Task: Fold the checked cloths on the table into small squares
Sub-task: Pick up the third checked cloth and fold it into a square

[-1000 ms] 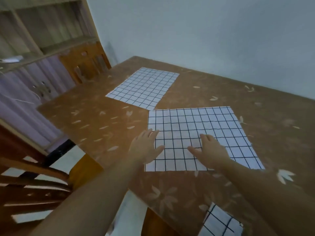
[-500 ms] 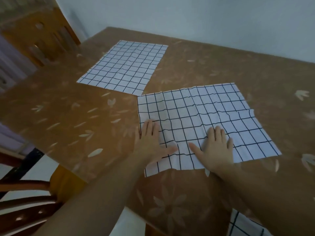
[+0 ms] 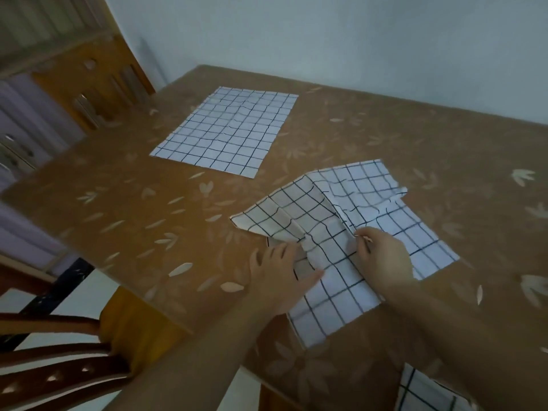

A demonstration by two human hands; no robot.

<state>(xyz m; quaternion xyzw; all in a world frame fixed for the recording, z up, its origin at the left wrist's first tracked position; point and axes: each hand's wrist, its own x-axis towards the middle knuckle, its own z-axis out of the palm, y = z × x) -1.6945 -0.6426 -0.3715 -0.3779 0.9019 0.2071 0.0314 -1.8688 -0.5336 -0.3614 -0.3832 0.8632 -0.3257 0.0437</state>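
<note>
Checked cloths lie on the brown leaf-patterned table [image 3: 124, 209]. The near cloth [image 3: 341, 247], white with a dark grid, sits toward the front right part of the table and is partly lifted and rumpled: its left portion is raised and turned over toward the middle, showing a duller, greyish underside, while its right portion lies flat.

The left hand [image 3: 278, 271] is on the cloth's left edge with the thumb stretched out over the fabric and the fingers gathering a bunched fold. The right hand [image 3: 382, 256] rests on the middle of the same cloth, its fingertips pressed together in a pinch on a raised crease. Both forearms reach in from the bottom of the view.

A second checked cloth [image 3: 228, 129] lies spread flat farther back and to the left, well apart from the hands. A corner of a third checked cloth [image 3: 427, 393] shows at the bottom right edge of the view.

Wooden chair backs [image 3: 50, 366] stand at the table's near left side, and another wooden chair [image 3: 98, 81] stands at its far left, below a pale wall [image 3: 355, 40].
</note>
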